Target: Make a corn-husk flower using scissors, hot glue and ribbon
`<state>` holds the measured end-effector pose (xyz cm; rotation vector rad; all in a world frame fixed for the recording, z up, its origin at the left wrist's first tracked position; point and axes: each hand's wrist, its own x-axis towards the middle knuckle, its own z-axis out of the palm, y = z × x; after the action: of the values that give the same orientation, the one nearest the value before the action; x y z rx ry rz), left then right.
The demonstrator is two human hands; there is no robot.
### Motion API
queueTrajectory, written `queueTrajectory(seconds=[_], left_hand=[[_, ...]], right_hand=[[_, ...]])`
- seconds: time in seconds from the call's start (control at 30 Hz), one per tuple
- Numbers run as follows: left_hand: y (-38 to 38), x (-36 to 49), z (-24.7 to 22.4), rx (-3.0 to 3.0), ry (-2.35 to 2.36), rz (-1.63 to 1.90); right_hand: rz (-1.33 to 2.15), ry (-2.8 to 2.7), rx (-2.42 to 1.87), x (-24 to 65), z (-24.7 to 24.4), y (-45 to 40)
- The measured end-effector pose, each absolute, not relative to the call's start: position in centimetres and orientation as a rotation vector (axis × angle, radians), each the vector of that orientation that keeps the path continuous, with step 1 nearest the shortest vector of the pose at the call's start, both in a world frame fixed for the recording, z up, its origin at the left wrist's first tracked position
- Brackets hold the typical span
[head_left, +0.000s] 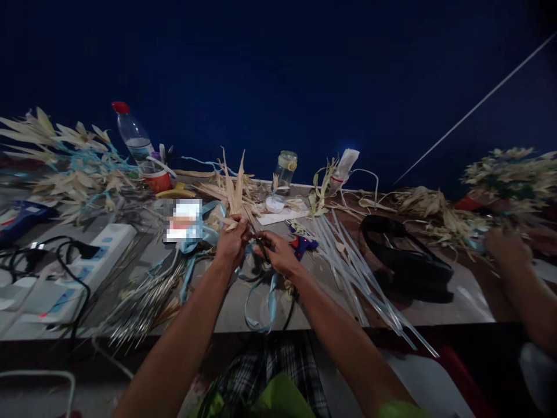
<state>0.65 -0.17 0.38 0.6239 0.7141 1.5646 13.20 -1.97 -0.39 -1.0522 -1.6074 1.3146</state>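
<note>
My left hand (232, 241) is closed around the base of a pale dried corn husk bunch (235, 194), whose pointed leaves stand upright. Close beside it, my right hand (278, 251) grips what look like dark-handled scissors (263, 248), with the thin blades pointing toward the left fingertips. Just below the hands, a light blue ribbon (272, 302) hangs in loops at the table edge. Behind my right hand lies a blue glue gun (306, 245), partly hidden.
Metal wires (150, 302) and a white power strip (93, 267) lie left. Clear plastic sticks (365, 276) and a black strap (404, 255) lie right. A bottle (134, 136), a red cup (156, 177) and a glass jar (286, 168) stand behind. Another person's hand (507, 249) is far right.
</note>
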Motion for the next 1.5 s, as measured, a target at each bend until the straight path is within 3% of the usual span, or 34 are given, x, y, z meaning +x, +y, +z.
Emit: queueTrajectory(seconds=[0.63, 1.0, 1.3, 1.5], left_hand=[[-0.3, 0.3, 0.7, 0.514, 0.755, 1.550], [0.0, 0.4, 0.3, 0.547, 0.819, 1.524], [0.3, 0.7, -0.7, 0.790, 1.019, 1.537], [-0.1, 0.7, -0.4, 0.970, 1.128, 1.490]], right_hand=[[1.264, -1.576, -1.100, 13.2, -2.1, -1.0], [1.336, -1.527, -1.118, 13.4, -0.6, -1.6], [0.891, -1.753, -1.226, 13.8, -2.2, -1.3], [0.826, -1.746, -1.215, 14.0, -2.7, -0.8]])
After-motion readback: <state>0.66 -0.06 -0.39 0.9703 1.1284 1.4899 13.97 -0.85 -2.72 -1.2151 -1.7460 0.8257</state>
